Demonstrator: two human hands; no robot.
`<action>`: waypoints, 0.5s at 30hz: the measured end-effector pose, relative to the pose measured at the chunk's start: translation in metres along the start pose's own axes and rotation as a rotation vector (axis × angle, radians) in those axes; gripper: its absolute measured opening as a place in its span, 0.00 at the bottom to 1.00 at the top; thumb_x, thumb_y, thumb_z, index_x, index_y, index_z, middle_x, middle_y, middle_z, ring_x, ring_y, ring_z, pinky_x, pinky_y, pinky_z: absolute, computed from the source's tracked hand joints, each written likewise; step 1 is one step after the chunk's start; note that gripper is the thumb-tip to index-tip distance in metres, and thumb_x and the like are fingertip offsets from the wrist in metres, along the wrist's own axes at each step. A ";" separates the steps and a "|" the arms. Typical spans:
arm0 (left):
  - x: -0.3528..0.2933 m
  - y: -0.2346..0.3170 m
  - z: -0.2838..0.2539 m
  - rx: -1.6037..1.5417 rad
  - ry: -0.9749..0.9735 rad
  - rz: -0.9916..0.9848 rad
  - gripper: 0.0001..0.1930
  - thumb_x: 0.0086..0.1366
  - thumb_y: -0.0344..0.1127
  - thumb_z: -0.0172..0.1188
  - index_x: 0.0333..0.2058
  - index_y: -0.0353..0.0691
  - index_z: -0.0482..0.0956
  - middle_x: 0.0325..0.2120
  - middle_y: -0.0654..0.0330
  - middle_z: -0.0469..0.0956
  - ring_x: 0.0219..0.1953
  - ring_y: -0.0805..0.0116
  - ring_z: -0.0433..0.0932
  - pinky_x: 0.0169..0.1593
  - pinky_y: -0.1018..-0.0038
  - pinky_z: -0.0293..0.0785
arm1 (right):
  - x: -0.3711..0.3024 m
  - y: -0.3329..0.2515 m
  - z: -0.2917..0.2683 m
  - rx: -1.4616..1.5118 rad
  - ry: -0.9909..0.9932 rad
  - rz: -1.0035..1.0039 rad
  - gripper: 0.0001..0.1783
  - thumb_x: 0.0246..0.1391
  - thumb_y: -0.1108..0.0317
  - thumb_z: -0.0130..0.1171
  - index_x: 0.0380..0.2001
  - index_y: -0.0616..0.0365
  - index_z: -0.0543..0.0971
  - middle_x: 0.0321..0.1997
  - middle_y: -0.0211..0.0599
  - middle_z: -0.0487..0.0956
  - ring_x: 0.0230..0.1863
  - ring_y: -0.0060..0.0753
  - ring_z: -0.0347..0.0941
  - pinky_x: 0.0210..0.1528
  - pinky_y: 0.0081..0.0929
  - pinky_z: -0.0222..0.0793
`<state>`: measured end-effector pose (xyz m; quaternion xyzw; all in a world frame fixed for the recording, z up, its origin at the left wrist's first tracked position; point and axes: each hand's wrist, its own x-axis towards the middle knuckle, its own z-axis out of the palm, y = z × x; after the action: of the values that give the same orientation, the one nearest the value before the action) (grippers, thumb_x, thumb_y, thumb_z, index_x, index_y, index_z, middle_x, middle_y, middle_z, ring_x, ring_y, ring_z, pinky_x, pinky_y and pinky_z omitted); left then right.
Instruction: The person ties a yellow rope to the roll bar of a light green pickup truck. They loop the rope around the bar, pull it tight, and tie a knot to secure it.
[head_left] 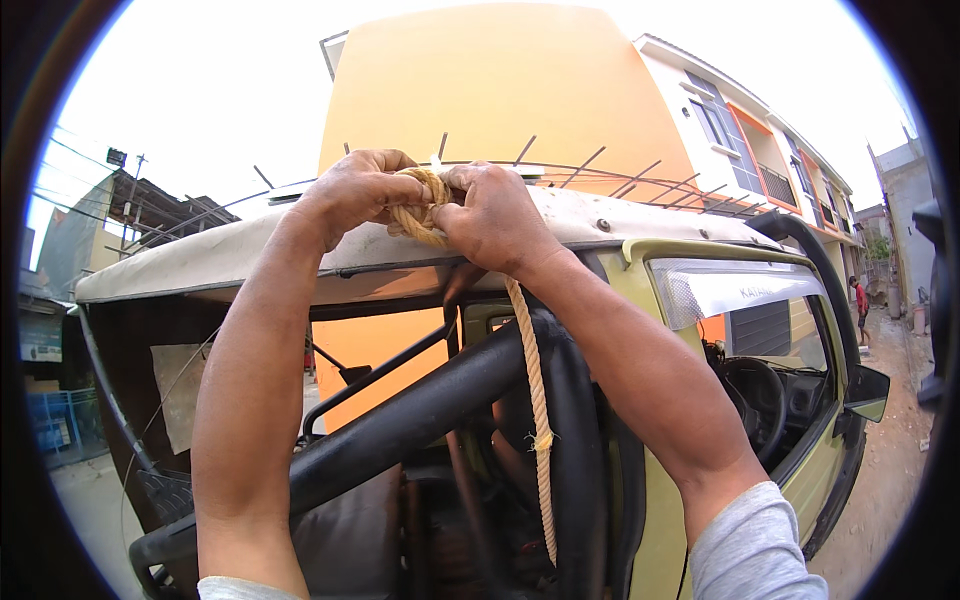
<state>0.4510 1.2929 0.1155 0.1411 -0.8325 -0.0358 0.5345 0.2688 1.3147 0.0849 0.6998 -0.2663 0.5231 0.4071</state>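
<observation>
Both my arms reach up to the roof edge of a green off-road vehicle. There my left hand (362,195) and my right hand (495,218) are closed on a tan twisted rope (424,222), which is bunched in a loop or knot between them. My left fingers pinch its left side; my right thumb and fingers grip the right side. From below my right hand the rope's loose end (538,400) hangs down past a black roll bar (430,410), with a frayed spot partway. Just behind the hands lies the pale canvas roof cover (200,258).
Several thin metal rods (600,182) stick up along the roof's far side. The vehicle's green door (655,440), side mirror (868,393) and steering wheel (755,400) are on the right. Beyond stand an orange building wall (500,80) and a person in red (860,305) in the lane.
</observation>
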 end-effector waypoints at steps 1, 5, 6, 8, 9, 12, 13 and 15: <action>-0.003 0.000 -0.002 0.016 -0.012 -0.015 0.23 0.54 0.45 0.68 0.42 0.33 0.81 0.31 0.53 0.81 0.37 0.66 0.82 0.44 0.72 0.78 | -0.002 -0.001 0.002 0.002 0.044 -0.016 0.18 0.47 0.67 0.58 0.39 0.69 0.81 0.35 0.58 0.81 0.39 0.56 0.79 0.48 0.43 0.73; -0.005 -0.008 -0.002 -0.108 -0.031 0.103 0.26 0.57 0.43 0.72 0.45 0.25 0.79 0.36 0.49 0.81 0.39 0.67 0.82 0.48 0.70 0.79 | -0.007 -0.003 0.008 -0.009 0.159 -0.064 0.15 0.49 0.70 0.53 0.37 0.70 0.79 0.34 0.61 0.80 0.39 0.60 0.78 0.46 0.46 0.73; -0.004 -0.011 0.001 -0.150 0.003 0.040 0.25 0.58 0.43 0.71 0.44 0.26 0.79 0.35 0.50 0.82 0.39 0.68 0.82 0.47 0.71 0.79 | -0.007 -0.002 0.008 -0.019 0.166 -0.043 0.15 0.49 0.70 0.52 0.37 0.69 0.79 0.33 0.61 0.80 0.39 0.61 0.78 0.46 0.47 0.73; -0.005 -0.015 0.007 -0.255 0.055 -0.005 0.22 0.61 0.42 0.69 0.44 0.27 0.80 0.33 0.53 0.82 0.37 0.71 0.82 0.46 0.72 0.79 | -0.007 -0.001 0.008 -0.017 0.167 -0.060 0.14 0.50 0.71 0.51 0.38 0.69 0.78 0.33 0.60 0.80 0.38 0.61 0.79 0.44 0.47 0.74; -0.006 -0.016 0.013 -0.271 0.125 -0.018 0.18 0.64 0.41 0.67 0.43 0.29 0.80 0.31 0.56 0.83 0.34 0.74 0.81 0.42 0.75 0.78 | -0.007 0.000 0.009 -0.013 0.194 -0.076 0.14 0.50 0.72 0.51 0.38 0.68 0.78 0.33 0.60 0.80 0.37 0.61 0.79 0.44 0.47 0.74; -0.010 -0.015 0.033 -0.509 0.228 -0.031 0.18 0.64 0.41 0.66 0.43 0.31 0.81 0.32 0.57 0.83 0.33 0.74 0.81 0.40 0.77 0.77 | -0.007 0.004 0.012 0.096 0.251 -0.006 0.13 0.50 0.73 0.50 0.38 0.68 0.77 0.33 0.60 0.80 0.37 0.61 0.79 0.44 0.46 0.75; -0.013 -0.014 0.037 -0.503 0.236 -0.019 0.17 0.65 0.41 0.65 0.44 0.31 0.81 0.32 0.59 0.82 0.33 0.76 0.79 0.40 0.78 0.75 | -0.008 0.005 0.013 0.087 0.283 0.015 0.13 0.50 0.74 0.50 0.39 0.68 0.77 0.33 0.60 0.81 0.37 0.60 0.80 0.44 0.45 0.75; -0.019 -0.012 0.045 -0.487 0.239 0.003 0.17 0.65 0.40 0.65 0.45 0.31 0.81 0.31 0.60 0.82 0.35 0.77 0.77 0.42 0.78 0.73 | -0.009 0.006 0.015 0.088 0.325 0.053 0.14 0.50 0.75 0.50 0.41 0.68 0.76 0.34 0.60 0.81 0.38 0.59 0.80 0.45 0.44 0.75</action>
<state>0.4201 1.2825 0.0770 0.0105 -0.7307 -0.2173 0.6471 0.2687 1.2979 0.0763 0.6159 -0.1921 0.6510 0.4000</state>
